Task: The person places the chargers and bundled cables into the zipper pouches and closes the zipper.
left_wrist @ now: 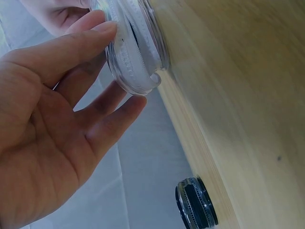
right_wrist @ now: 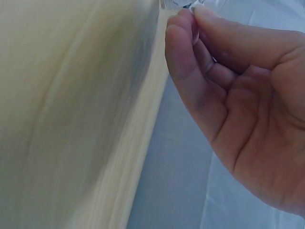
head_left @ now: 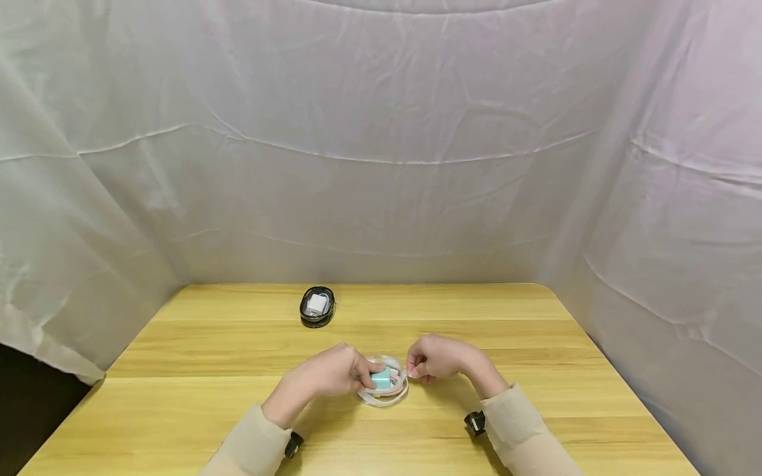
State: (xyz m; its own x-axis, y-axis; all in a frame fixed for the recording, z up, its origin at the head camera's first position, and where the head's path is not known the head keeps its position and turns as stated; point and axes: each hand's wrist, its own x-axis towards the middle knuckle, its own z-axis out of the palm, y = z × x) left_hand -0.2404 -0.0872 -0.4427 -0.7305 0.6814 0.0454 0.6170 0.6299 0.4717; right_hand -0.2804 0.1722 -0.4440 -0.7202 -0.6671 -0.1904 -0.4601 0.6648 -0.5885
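We see a white cloth backdrop (head_left: 381, 145) hung around three sides of a yellow wooden surface (head_left: 536, 396). Toward the back of that surface lies a small black round case (head_left: 317, 306), open, with something white inside it. Near the front edge, between the two forearms in beige sleeves, sits a clear round case (head_left: 383, 389) with a white zip, a turquoise block (head_left: 381, 378) and what looks like a coiled cable inside.

The left hand (head_left: 333, 371) rests its fingers on the top and near side of the clear case. In the left wrist view those fingers (left_wrist: 90, 40) lie fairly straight against the zip edge, steadying it rather than closing round it. The right hand (head_left: 437, 357) has its fingers curled in, thumb and forefinger meeting at the right rim of the case. The right wrist view is blurred and cuts off the tip, so we think the grip pinches the zip pull, but we cannot be sure.

We judge that the main risk is the light case sliding or tipping on the smooth wood if the right hand tugs harder than the left hand braces. The cable could also catch in the zip teeth and jam it, and a thin pinch may slip off.
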